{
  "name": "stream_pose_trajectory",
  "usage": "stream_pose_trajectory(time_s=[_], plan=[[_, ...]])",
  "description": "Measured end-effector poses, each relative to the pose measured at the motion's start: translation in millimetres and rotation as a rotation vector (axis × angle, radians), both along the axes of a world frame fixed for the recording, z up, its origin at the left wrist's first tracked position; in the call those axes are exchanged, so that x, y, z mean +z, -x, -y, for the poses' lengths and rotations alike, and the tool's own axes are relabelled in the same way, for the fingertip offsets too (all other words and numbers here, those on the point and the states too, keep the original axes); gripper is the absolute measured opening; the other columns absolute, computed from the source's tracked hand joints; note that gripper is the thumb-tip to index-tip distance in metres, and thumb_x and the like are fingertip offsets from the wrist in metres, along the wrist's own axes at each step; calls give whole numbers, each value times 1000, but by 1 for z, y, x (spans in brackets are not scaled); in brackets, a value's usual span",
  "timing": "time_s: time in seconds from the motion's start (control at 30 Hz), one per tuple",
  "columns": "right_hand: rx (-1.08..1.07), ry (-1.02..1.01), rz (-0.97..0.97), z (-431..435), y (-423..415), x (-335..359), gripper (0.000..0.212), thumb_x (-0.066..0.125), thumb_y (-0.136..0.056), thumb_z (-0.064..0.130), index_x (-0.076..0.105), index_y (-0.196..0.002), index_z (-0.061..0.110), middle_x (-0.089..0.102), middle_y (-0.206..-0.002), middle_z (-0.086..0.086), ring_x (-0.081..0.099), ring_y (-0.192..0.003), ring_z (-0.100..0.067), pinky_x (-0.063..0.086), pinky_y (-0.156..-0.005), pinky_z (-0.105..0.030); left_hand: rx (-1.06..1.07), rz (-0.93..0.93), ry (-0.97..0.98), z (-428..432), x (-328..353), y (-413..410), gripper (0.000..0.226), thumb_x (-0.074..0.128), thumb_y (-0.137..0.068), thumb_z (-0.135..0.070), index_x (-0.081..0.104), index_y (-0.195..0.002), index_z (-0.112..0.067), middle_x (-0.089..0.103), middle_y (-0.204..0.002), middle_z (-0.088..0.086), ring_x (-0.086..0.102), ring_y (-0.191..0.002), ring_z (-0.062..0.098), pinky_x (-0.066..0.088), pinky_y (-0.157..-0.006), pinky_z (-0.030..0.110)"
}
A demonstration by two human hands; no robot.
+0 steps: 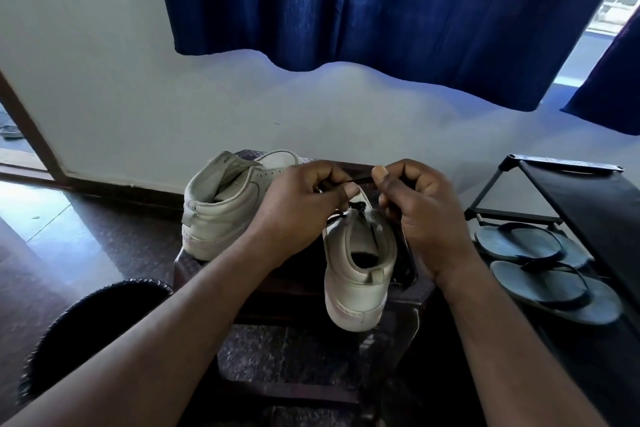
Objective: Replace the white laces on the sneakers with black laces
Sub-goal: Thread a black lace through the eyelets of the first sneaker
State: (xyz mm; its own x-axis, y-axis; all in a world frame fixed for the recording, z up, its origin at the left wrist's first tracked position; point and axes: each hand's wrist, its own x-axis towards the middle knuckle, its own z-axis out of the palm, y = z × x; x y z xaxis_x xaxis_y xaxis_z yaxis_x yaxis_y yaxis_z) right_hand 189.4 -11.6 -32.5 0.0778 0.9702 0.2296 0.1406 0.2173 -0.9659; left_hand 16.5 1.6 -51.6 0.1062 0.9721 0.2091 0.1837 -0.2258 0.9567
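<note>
Fingers of your left hand and right hand are pinching the black lace, holding it stretched between them; the sneaker is sitting just below on the tabletop.

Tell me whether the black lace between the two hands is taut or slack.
Taut: the black lace runs straight from the left hand to the right hand, both pinching it above the near sneaker.

Forearms, left hand, right hand are bare.
</note>
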Motion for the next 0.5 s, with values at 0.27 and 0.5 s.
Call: stream_pose_trajectory(time_s=[0.27, 0.5], plan=[[-44, 8, 2, -2, 1, -3, 22, 83, -86, 33, 70, -75, 18, 65, -68, 1, 54, -63, -11, 45, -65, -32, -48, 171, 77, 2, 5, -3, 9, 77, -94, -28, 83, -91, -23, 81, -98, 0, 75, -99, 14, 57, -92, 40], [-52, 178, 455, -2, -15, -9, 16, 85, -83, 37, 78, -81, 24, 75, -76, 9, 67, -72, -6, 52, -68, -25, 22, 177, 208, -3, -3, -4, 9, 83, -86, -25, 84, -87, -16, 81, -94, 6, 76, -99, 24, 59, -98, 43]])
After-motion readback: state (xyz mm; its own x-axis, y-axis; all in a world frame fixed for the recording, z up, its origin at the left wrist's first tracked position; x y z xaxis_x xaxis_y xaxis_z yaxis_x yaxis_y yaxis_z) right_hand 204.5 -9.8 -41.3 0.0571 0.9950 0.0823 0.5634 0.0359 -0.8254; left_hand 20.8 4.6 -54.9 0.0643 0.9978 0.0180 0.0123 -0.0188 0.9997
